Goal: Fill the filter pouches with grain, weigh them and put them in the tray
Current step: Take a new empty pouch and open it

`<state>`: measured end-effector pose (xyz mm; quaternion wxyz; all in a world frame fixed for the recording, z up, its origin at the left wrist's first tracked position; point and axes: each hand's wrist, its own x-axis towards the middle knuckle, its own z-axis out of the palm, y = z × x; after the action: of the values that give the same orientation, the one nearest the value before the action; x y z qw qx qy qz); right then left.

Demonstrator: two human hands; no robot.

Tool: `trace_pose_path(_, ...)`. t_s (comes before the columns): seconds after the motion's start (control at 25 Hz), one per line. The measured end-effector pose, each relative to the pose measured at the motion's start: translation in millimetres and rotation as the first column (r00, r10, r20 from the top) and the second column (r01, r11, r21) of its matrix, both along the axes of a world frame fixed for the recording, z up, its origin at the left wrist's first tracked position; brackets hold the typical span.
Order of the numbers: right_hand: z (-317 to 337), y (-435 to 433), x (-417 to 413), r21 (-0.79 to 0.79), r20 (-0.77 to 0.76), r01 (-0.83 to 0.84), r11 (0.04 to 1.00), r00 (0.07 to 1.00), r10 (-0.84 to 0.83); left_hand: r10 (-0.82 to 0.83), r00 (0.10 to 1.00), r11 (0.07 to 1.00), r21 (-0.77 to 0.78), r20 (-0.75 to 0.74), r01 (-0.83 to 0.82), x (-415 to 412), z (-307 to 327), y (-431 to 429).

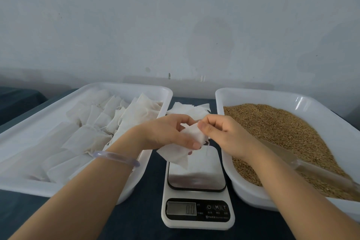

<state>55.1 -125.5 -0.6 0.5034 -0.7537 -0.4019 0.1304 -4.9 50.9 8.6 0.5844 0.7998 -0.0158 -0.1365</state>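
Scale (pixel 197 195): white, nearest, on dark blue cloth (pixel 144 218) between two trays; display (pixel 181 208) reading 0.0; steel plate (pixel 196 177) bare but for paper drooping over its far left corner

Bracelet (pixel 116 159): pale lilac, on left wrist

Left hand (pixel 167 132): above far end of scale, fingers curled under and thumb laid over a white pouch (pixel 192 134)

Right hand (pixel 222 132): thumb and forefinger pinched narrow on upper edge of same pouch, other fingers curled in

Pouch: held in the air between both hands, over scale, touching neither tray; more white paper (pixel 175 155) hanging beneath left hand, count not discernible

Scoop (pixel 311 167): clear plastic, lying on grain at near right

Grain (pixel 282 130): golden-brown, heaped in right tray (pixel 253 92)

Left tray (pixel 124 85): white, packed with drawstring pouches (pixel 93 122)

Loose pouches (pixel 189 110): flat stack on cloth just behind hands, between trays

Wall (pixel 175 25): pale, plain, at back
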Motion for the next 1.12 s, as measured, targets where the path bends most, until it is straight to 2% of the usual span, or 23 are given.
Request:
trace_pose_path(0.16,-0.8,-1.7,4.6,0.127,-0.030,0.066,0.990,0.998,-0.063,-0.127,0.991,0.988,0.094,0.050,0.122,-2.1,4.0,-1.4)
trace_pose_path(0.24,1.0,-4.2,5.4,0.174,-0.058,-0.025,0.984,0.998,0.036,-0.118,0.992,0.993,-0.005,0.042,0.119,-2.3,5.0,-0.6)
trace_pose_path(0.36,1.7,-7.2,4.2,0.099,-0.002,-0.190,0.977,0.982,0.191,-0.171,0.985,0.967,-0.192,-0.009,0.166,-1.4,3.6,0.0)
trace_pose_path(0.44,1.9,-8.0,4.1,0.098,0.072,-0.184,0.978,0.982,0.177,-0.208,0.977,0.955,-0.226,-0.049,0.193,-0.7,2.2,1.2)
trace_pose_path(0.52,2.0,-7.6,4.0,0.114,0.100,-0.095,0.989,0.991,0.084,-0.231,0.968,0.953,-0.222,-0.097,0.206,-1.6,2.8,2.1)
trace_pose_path(0.6,2.2,-6.1,2.1,0.113,0.125,-0.044,0.993,0.992,0.030,-0.209,0.969,0.970,-0.154,-0.132,0.188,-3.1,2.8,1.8)
trace_pose_path(0.68,2.6,-4.7,-1.2,0.131,0.150,-0.017,0.991,0.989,-0.003,-0.134,0.986,0.989,-0.083,-0.101,0.126,-2.4,2.2,-1.7)
trace_pose_path(0.72,2.3,-5.1,-1.0,0.140,0.155,-0.001,0.990,0.988,-0.021,-0.076,0.997,0.997,-0.020,-0.030,0.075,-1.0,1.2,-4.6)
trace_pose_path(0.8,0.9,-5.2,1.2,0.119,0.180,0.027,0.992,0.982,-0.049,0.086,0.972,0.973,0.191,0.218,-0.129,0.8,-1.0,-11.1)
trace_pose_path(0.84,-0.3,-4.7,2.2,0.101,0.188,0.035,0.994,0.981,-0.054,0.120,0.921,0.925,0.296,0.371,-0.240,0.4,-0.9,-14.2)
trace_pose_path(0.92,-1.6,-3.9,3.1,0.081,0.141,0.033,0.996,0.989,-0.045,0.015,0.821,0.789,0.498,0.570,-0.360,1.1,-2.1,-19.2)
trace_pose_path(1.0,-1.6,-3.5,3.2,0.088,0.058,0.005,0.996,0.998,-0.010,-0.116,0.785,0.612,0.666,0.608,-0.426,6.6,-7.2,-22.8)
trace_pose_path(1.04,-1.8,-3.5,3.3,0.097,0.031,-0.004,0.995,1.000,0.001,-0.131,0.786,0.551,0.703,0.605,-0.449,9.1,-9.6,-24.0)
trace_pose_path(1.12,-1.3,-4.1,4.5,0.125,0.003,-0.010,0.992,1.000,0.010,-0.105,0.797,0.517,0.718,0.595,-0.467,12.9,-14.1,-25.7)
